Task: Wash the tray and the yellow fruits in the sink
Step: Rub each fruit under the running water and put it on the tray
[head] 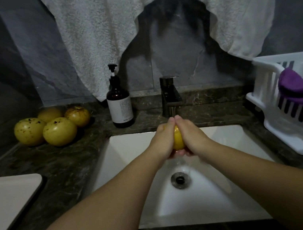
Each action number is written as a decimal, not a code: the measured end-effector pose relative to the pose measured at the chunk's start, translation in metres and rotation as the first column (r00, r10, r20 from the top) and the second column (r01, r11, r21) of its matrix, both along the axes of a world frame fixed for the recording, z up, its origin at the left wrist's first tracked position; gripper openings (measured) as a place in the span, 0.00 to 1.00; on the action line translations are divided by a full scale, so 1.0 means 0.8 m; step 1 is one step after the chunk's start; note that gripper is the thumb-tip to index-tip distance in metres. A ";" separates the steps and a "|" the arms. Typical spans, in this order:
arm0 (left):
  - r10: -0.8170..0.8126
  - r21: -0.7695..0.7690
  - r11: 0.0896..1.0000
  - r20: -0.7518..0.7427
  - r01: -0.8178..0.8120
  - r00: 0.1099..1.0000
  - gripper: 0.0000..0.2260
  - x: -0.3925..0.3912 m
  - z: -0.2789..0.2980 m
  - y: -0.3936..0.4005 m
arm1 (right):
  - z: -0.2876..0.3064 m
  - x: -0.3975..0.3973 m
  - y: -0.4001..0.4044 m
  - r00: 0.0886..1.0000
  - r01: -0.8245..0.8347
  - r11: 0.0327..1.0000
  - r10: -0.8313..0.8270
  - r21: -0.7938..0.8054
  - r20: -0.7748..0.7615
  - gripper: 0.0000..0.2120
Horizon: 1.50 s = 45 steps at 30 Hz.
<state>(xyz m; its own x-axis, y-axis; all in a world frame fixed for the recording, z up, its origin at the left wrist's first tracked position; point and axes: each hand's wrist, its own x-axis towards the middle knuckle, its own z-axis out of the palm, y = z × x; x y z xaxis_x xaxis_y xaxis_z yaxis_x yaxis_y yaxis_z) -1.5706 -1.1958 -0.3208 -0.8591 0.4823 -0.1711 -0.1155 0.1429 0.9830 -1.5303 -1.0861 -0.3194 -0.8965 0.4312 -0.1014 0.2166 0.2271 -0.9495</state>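
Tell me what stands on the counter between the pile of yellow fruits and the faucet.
In the head view, a brown pump bottle with a white label stands between the four yellow fruits and the faucet. Otherwise that stretch is bare dark counter.

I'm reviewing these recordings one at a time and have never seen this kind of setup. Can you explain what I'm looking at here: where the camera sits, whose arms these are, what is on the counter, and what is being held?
There is no machine here. A person wears a wide-angle camera on the head, so the single picture looks forward and down along their own two bare arms.

The left hand and the right hand are cupped together round one yellow fruit, holding it over the white sink just below the dark faucet, which is running.

On the dark counter four more yellow fruits wait at the left, beside a brown pump bottle. A pale tray lies at the near left. A white dish rack holding a purple cloth stands at the right. Towels hang on the wall behind.
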 end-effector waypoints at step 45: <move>-0.101 -0.054 0.994 -0.077 0.097 0.992 0.24 0.005 0.002 0.004 | 0.001 0.005 0.013 0.999 -0.001 0.994 0.007 -0.106 0.053 0.23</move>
